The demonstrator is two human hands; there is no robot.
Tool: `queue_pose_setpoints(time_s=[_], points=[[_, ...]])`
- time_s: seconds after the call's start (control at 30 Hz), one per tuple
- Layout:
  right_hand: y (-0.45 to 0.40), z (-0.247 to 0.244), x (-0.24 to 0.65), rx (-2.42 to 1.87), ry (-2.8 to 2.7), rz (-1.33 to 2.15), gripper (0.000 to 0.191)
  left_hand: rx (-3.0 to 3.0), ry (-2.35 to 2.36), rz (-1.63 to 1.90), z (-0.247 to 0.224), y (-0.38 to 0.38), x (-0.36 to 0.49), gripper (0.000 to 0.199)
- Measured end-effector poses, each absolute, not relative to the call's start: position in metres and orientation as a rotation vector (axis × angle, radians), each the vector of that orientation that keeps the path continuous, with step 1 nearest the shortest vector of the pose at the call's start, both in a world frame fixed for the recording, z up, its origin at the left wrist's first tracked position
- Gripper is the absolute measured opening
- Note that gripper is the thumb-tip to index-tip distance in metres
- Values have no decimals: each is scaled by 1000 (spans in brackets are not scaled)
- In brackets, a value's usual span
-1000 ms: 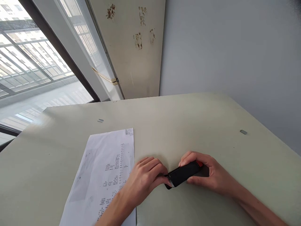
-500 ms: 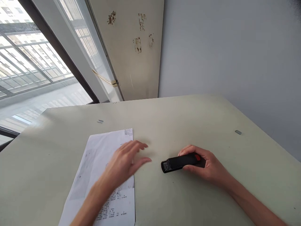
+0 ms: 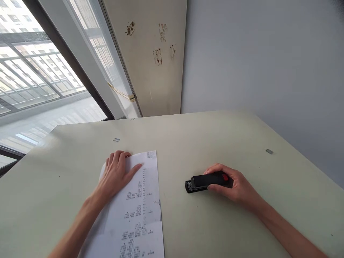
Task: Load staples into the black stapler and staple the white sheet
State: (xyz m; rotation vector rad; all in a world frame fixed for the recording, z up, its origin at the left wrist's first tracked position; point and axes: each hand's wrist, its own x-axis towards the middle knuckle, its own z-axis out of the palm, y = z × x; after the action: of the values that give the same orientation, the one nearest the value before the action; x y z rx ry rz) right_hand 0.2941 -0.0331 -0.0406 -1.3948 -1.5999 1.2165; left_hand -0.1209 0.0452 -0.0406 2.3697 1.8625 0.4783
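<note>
White printed paper [image 3: 145, 222] lies on the pale table, left of the middle. My left hand [image 3: 115, 175] rests on its upper left part, thumb spread away from the other fingers, which reach the top edge. Right of the paper, my right hand [image 3: 232, 184] is wrapped round a black stapler [image 3: 205, 181] with a red patch near its back end. The stapler's front end points left, toward the paper, with a gap between the two.
The pale table [image 3: 193, 139] has small staple strips at the back left [image 3: 116, 139] and at the right [image 3: 269, 151]. Behind it stand a stained panel [image 3: 153, 79] and a grey wall [image 3: 242, 64]. A window is at the left.
My left hand has moved left and up, from over the paper's right edge onto its upper left part. The paper has shifted slightly right. The stapler stays in my right hand.
</note>
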Motion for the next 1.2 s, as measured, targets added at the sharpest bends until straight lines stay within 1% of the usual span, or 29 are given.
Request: queue_pose_setpoints(time_s=[0.17,0.33,0.63,0.83,1.03,1.2], points=[[-33,-43,296,-1413,-1611,1196,31,2339,1704,515,-43,29,-96,54],[-33,-40,296,-1404,-1614,1217,29,2380,1561,648,-48,10,-68,48],[-34,-37,294,-1416,-1609,1196,26,2384,1418,682,-49,-10,-31,40],[-36,-38,291,-1437,-1587,1125,27,2398,1430,682,-50,-18,-19,31],[-36,-39,295,-1438,-1645,1146,26,2373,1466,729,-55,-26,-10,26],[-36,-40,295,-1448,-1650,1102,29,2350,1460,743,-53,-30,-9,23]])
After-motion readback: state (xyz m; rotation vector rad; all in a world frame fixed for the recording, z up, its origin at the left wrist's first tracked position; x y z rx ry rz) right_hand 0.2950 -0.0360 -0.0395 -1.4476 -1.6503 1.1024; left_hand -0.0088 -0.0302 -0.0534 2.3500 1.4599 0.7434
